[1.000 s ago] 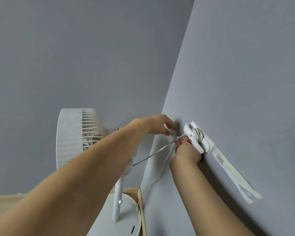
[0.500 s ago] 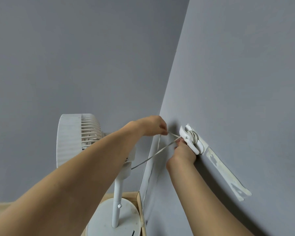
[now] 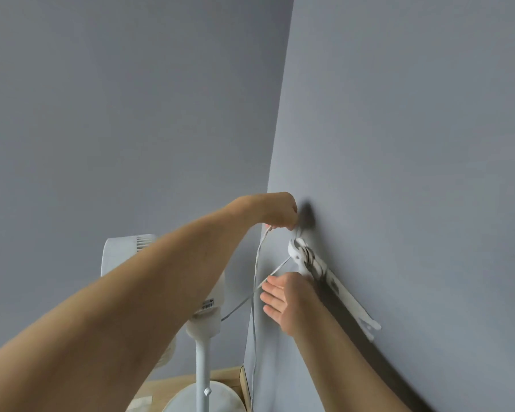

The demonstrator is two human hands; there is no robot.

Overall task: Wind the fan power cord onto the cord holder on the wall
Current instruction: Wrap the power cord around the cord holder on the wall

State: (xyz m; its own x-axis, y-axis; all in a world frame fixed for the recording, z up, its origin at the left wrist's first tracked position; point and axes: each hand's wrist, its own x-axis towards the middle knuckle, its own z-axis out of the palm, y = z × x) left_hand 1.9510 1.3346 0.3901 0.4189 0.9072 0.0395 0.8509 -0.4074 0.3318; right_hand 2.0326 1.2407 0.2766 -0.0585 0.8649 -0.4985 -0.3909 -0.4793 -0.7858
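Grey wall (image 3: 414, 144) carries white cord holder (image 3: 302, 257), cord (image 3: 309, 257) wound round it; fan base (image 3: 176, 399) on wooden floor (image 3: 161, 388).

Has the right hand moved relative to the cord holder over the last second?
Yes. The right hand has come off the cord holder, dropping below it, fingers now spread open rather than pressed against it.

— How are the arms set?
— Both bare forearms reach forward. The left hand (image 3: 275, 211) is highest, fingers curled down and pinched shut.
— And the other?
— The right hand (image 3: 283, 301) sits lower, fingers straight and loosely spread, gripping nothing.
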